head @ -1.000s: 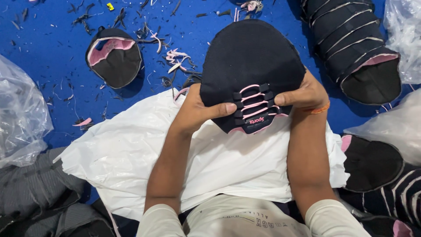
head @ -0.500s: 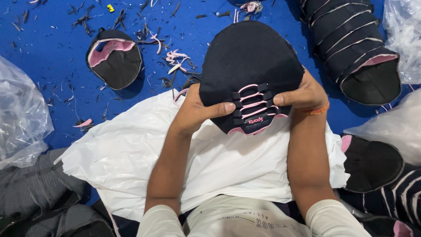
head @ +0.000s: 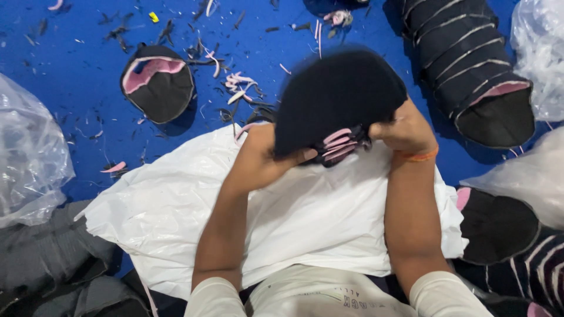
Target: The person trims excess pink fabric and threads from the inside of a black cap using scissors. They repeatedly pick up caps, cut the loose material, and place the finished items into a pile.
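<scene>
Both of my hands grip a black fabric shoe upper (head: 338,97) with pink lace strips, held above a white plastic sheet (head: 176,205). My left hand (head: 261,158) clasps its lower left edge, thumb lying across the black cloth. On the right side, my right hand (head: 405,126), with an orange band at the wrist, pinches the edge beside the pink strips. The upper is blurred and tilted to the left.
A single black upper with pink lining (head: 157,82) lies on the blue floor at upper left among several scraps. A stack of black uppers (head: 467,58) sits upper right, more (head: 499,226) at lower right. Clear plastic bags (head: 26,152) flank both sides.
The upper has been turned and tilted leftward in my hands; its pink lace strips now point sideways and the piece is motion-blurred. Both hands have kept their grip.
</scene>
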